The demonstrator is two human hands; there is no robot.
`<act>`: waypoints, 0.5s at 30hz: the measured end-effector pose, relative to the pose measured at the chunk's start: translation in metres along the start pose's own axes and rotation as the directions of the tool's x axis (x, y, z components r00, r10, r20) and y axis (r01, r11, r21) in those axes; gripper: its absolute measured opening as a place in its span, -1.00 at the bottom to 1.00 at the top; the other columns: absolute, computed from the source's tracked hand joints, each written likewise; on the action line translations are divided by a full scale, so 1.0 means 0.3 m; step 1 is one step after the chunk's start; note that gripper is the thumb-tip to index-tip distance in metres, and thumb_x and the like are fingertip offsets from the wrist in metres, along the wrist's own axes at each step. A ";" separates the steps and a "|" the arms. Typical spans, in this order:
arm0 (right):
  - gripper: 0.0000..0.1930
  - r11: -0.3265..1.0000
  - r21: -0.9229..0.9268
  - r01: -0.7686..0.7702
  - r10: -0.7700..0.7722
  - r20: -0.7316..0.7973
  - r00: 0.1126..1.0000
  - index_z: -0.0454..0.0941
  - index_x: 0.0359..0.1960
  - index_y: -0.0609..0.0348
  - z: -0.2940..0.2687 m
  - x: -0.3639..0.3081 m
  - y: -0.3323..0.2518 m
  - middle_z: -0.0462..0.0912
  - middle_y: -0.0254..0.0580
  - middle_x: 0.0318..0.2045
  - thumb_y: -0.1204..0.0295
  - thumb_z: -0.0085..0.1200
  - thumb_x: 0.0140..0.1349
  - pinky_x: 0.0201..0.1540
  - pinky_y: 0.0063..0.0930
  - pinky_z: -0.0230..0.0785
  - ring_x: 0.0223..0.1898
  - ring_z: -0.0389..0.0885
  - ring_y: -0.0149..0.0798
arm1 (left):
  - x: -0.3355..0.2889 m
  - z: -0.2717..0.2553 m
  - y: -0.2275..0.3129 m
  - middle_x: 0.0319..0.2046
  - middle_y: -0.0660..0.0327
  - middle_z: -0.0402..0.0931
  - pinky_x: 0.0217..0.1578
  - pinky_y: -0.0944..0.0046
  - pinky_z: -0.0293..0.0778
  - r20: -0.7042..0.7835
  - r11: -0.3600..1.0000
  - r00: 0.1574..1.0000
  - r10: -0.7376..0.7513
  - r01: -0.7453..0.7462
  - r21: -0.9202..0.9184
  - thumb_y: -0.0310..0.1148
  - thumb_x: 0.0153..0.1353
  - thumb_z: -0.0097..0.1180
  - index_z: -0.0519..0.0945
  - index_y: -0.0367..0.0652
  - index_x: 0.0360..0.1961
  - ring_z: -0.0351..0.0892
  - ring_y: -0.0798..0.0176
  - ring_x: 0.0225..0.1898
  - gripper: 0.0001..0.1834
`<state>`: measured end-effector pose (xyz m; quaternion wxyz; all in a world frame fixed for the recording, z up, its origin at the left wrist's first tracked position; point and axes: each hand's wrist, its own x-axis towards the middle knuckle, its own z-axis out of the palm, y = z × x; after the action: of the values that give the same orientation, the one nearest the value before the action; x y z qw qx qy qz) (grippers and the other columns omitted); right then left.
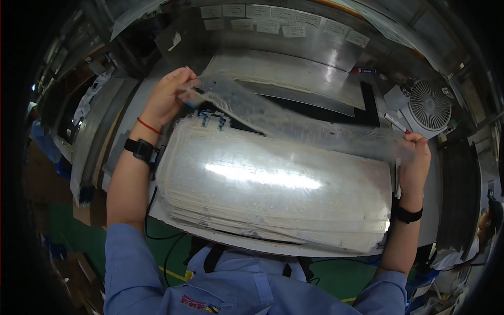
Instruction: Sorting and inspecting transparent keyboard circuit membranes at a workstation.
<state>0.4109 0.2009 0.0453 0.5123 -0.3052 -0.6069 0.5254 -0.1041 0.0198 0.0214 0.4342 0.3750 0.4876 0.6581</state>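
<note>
A thin clear plastic sheet (294,123) is stretched between my two hands, sagging and bending in the middle. At its left end my left hand (170,94) pinches the edge between thumb and fingers. My right hand (417,157) grips the opposite end. Below the raised sheet lies a thick stack of similar translucent sheets (273,184), its top shining under the light. Small dark blue marks show at the stack's upper left corner. Part of the right fingers is seen blurred through the plastic.
Beyond the stack is a black surface (370,107) with a flat metal plate (283,71) behind it. A white fan (429,107) stands at the far right, near a marker (396,123). Paper notes (294,31) hang on the back panel. Another person (485,228) is at the right edge.
</note>
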 end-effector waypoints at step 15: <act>-0.64 0.990 -0.103 -0.094 0.099 0.043 0.994 0.30 0.13 0.34 0.052 -0.001 -0.016 0.58 -0.26 -0.25 0.59 -0.03 0.29 -0.26 -0.72 0.36 -0.28 0.53 -0.52 | -0.021 0.044 0.030 -0.25 0.25 0.59 -0.47 0.59 0.41 0.169 0.987 0.973 -0.160 0.154 0.051 -0.33 0.36 -0.04 0.46 -0.26 0.02 0.50 0.56 -0.44 -0.71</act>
<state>0.3970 0.1943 0.0510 0.4557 -0.3469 -0.6292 0.5255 -0.0917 0.0168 0.0328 0.5182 0.3990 0.4886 0.5775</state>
